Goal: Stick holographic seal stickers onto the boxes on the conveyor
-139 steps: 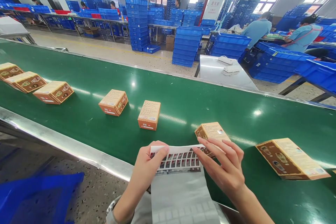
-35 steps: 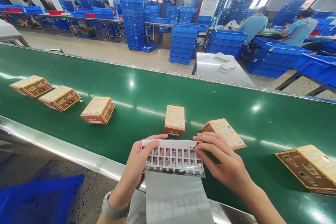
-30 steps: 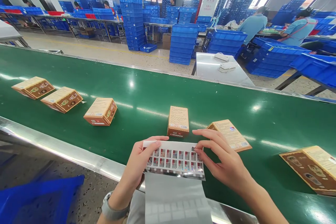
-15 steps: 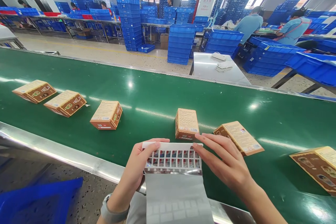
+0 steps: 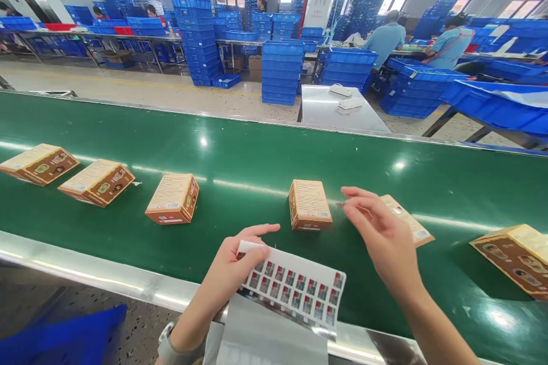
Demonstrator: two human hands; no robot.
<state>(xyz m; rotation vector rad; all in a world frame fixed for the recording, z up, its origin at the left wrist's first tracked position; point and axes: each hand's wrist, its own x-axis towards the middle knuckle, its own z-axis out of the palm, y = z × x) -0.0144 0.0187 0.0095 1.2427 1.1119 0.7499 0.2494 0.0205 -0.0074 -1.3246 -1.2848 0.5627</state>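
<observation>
Sheet (image 5: 295,288) of stickers is held at its left end by the left hand (image 5: 229,274), thumb pressed on top, index finger stuck out over the belt (image 5: 257,142). It's slanted down to the right, with that end not supported by the other hand, and grey backing (image 5: 274,336) can be seen hanging below. The right hand (image 5: 383,228) is held clear of it, thumb and finger pinched close on what looks like a tiny sticker (image 5: 339,205), just beside the right side of the nearest box (image 5: 310,205). It's blurry, so which way the sticky side is turned can't be told.

Step in hand looks like one sticker being carried, so a few tips. It's best pinched by the very edge, so the glue isn't touched much. It should be squared up before any contact is made, then smoothed from one side across, since a crooked one would probably be hard to lift cleanly. The box shouldn't be shoved, as it seems to be sitting loose. The other box (image 5: 411,225), partly hidden behind the right hand, could get knocked, so some room should be left there.
</observation>
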